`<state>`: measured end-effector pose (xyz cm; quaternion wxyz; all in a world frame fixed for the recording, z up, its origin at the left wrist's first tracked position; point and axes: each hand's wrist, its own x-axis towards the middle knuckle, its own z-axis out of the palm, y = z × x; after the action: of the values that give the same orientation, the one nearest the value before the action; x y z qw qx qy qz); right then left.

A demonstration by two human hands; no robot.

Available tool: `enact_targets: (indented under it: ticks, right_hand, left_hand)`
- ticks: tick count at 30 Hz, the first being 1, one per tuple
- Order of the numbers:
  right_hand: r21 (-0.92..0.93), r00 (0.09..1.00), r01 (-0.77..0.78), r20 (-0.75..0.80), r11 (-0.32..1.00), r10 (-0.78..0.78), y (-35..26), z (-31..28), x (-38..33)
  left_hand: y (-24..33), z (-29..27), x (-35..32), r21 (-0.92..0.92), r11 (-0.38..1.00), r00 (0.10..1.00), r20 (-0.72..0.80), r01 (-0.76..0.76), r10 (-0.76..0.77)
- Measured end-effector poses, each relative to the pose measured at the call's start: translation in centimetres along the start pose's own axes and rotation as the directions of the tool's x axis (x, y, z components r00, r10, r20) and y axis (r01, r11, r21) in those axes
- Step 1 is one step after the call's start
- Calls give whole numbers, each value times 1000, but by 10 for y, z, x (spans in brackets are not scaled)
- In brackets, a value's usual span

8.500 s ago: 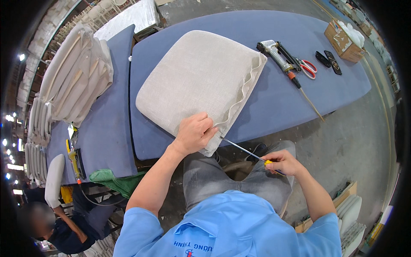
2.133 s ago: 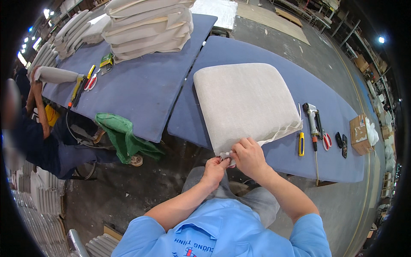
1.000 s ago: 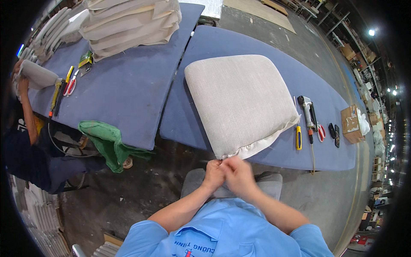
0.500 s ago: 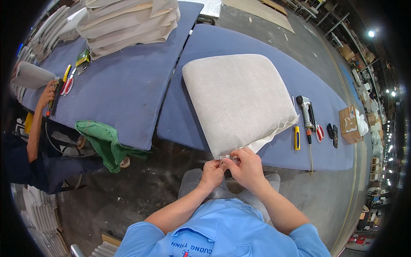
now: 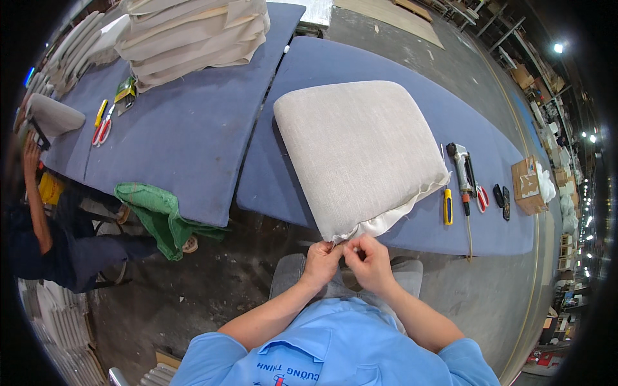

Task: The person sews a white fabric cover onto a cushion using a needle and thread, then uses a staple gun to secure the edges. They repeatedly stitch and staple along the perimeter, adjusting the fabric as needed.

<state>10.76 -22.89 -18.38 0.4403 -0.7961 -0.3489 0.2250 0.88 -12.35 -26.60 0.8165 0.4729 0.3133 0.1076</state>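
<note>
A beige fabric-covered seat cushion (image 5: 357,148) lies on the blue padded table, its near corner reaching past the edge toward me. My left hand (image 5: 320,262) is closed at that corner, pinching the cover fabric. Just beside it, my right hand (image 5: 371,262) is closed in a pinch, its fingertips close to the left ones; what they hold is too small to make out. Loose pale cover edge (image 5: 380,223) gathers along the cushion's near right side, above my right hand.
Right of the cushion lie a yellow-handled screwdriver (image 5: 448,206), a staple gun (image 5: 461,170) with a hose, red-handled scissors (image 5: 481,199) and a cardboard box (image 5: 529,186). The left table (image 5: 193,135) bears stacked covers (image 5: 193,38). A co-worker's hand (image 5: 31,154) works at far left.
My right hand has drawn slightly down and away from the cover edge, its fingers curling. My left hand stays at the corner. The co-worker's hand and tool have moved left.
</note>
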Motion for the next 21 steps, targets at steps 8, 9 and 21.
enact_targets:
  ticks: [8,9,21]
  right_hand:
    - [-155,1000,1,25,988,3,-27,-24,20]
    - [-194,995,96,51,976,-88,-30,-24,23]
    - [-410,724,661,571,629,-388,-21,-33,60]
  left_hand:
    - [9,11,-5,-150,986,997,1,-80,81]
    - [10,12,-6,-199,978,998,7,-55,58]
    - [20,11,-13,-23,1000,1000,12,-2,3]
